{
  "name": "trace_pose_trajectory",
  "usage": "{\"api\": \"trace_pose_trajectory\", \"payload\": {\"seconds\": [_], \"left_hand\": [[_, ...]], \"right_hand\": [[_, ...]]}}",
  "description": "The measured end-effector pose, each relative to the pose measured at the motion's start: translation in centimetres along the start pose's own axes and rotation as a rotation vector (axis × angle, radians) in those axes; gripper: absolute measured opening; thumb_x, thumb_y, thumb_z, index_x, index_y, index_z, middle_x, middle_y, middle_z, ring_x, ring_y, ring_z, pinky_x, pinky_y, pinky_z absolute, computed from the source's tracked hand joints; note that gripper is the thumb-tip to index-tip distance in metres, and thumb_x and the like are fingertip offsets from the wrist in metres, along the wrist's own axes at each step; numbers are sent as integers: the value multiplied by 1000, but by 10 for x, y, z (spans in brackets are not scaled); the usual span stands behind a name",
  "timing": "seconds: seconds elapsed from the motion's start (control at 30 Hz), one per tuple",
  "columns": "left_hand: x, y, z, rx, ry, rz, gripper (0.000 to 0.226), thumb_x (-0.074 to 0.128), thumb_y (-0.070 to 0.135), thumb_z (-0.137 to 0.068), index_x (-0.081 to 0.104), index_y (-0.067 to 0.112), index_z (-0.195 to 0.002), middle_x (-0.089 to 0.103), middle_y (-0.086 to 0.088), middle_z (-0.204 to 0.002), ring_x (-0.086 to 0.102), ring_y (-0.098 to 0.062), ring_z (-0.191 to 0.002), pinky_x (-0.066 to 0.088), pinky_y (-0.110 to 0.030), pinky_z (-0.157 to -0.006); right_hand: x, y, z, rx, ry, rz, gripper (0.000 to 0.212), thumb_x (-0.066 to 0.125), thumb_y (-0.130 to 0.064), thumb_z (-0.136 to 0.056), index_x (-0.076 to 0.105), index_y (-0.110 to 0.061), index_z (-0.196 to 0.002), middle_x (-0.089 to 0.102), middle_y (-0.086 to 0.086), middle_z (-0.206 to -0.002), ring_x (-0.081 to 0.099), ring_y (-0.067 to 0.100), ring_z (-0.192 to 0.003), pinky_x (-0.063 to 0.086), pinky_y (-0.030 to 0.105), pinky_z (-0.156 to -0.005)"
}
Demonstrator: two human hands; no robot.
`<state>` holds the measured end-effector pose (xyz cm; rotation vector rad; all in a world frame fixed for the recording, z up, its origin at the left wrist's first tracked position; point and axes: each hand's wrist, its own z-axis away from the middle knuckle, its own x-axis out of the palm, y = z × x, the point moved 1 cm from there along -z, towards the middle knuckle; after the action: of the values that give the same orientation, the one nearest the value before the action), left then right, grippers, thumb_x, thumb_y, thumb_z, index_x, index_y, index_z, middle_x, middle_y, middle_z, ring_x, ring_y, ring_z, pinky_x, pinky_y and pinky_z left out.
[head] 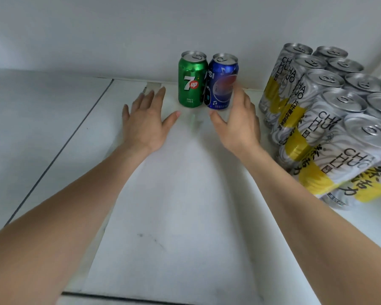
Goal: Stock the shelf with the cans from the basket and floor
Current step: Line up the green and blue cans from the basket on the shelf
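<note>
A green 7up can (pixel 193 81) and a blue Pepsi can (pixel 222 83) stand upright side by side, touching, at the back of the white shelf (pixel 174 194). My left hand (pixel 146 121) hovers flat, fingers spread, just left of and in front of the green can, holding nothing. My right hand (pixel 240 119) is spread open just right of the blue can, apart from it or barely beside it. Neither hand holds a can. The basket and floor are out of view.
A block of several silver-and-yellow tea cans (pixel 323 119) stands in rows along the shelf's right side. The white back wall (pixel 185 29) runs behind the cans. A dark seam (pixel 59 150) splits the shelf from the panel on the left.
</note>
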<state>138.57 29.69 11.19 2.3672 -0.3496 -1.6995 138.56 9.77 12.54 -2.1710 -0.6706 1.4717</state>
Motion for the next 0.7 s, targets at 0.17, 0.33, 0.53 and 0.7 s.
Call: {"api": "trace_pose_trajectory", "payload": {"seconds": [0.17, 0.33, 0.53, 0.7], "left_hand": [[-27, -8, 55, 107, 20, -178, 68, 28, 61, -93, 24, 24, -149, 23, -8, -158, 14, -28, -146, 10, -59, -113], [-57, -12, 110, 159, 51, -258, 66, 30, 60, -93, 27, 24, -148, 25, -8, -157, 15, -29, -145, 7, -62, -112], [-91, -6, 173, 179, 73, -274, 65, 28, 59, -94, 28, 22, -147, 27, -10, -156, 17, -30, -145, 6, -63, -111], [-111, 0, 228, 171, 108, -307, 66, 26, 60, -94, 30, 20, -146, 26, -12, -156, 17, -32, -145, 7, -63, -111]], "right_hand": [[-18, -18, 52, -113, -67, 301, 74, 44, -48, -97, 12, -16, -155, 16, 9, -163, 14, 27, -149, 18, 49, -119], [-34, -36, 110, -185, -37, 478, 74, 38, -54, -96, 11, -20, -156, 10, 9, -164, 10, 28, -150, 13, 52, -118], [-56, -56, 174, -173, 10, 531, 73, 37, -56, -95, 14, -22, -156, 13, 9, -164, 11, 28, -151, 9, 54, -118], [-71, -70, 230, -202, 40, 531, 70, 39, -55, -95, 24, -19, -154, 20, 12, -162, 16, 33, -149, 12, 57, -117]]}}
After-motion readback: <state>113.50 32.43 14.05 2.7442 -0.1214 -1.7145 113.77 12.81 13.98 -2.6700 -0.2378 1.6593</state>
